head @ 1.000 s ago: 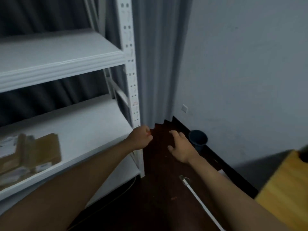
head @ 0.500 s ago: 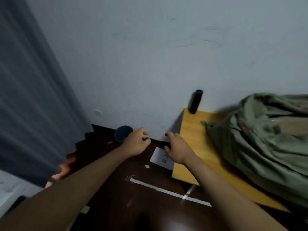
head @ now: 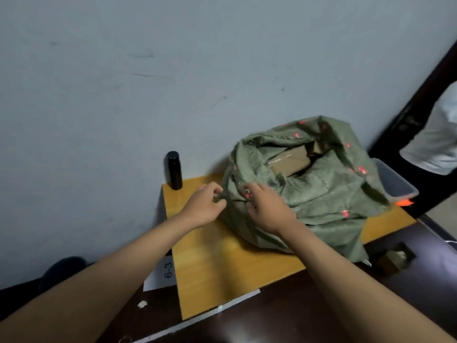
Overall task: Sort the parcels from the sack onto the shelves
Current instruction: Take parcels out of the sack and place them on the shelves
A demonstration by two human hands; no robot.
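A green woven sack (head: 321, 194) with red marks stands on a yellow wooden table (head: 222, 266) against the wall. Its mouth gapes open and brown parcels (head: 289, 162) show inside. My left hand (head: 204, 206) pinches the sack's near left edge with curled fingers. Just to its right, my right hand (head: 268, 209) lies on the sack's front with its fingers curled into the cloth. No shelf is in view.
A black flask (head: 174, 170) stands upright at the table's back left corner. A paper label reading 6-3 (head: 164, 273) lies on the dark floor beside the table. A clear plastic bin (head: 393, 181) sits behind the sack. A person in white (head: 437, 137) stands at the right edge.
My view swung right from the shelf to the table. Both hands moved onto the sack and took hold of its near edge.
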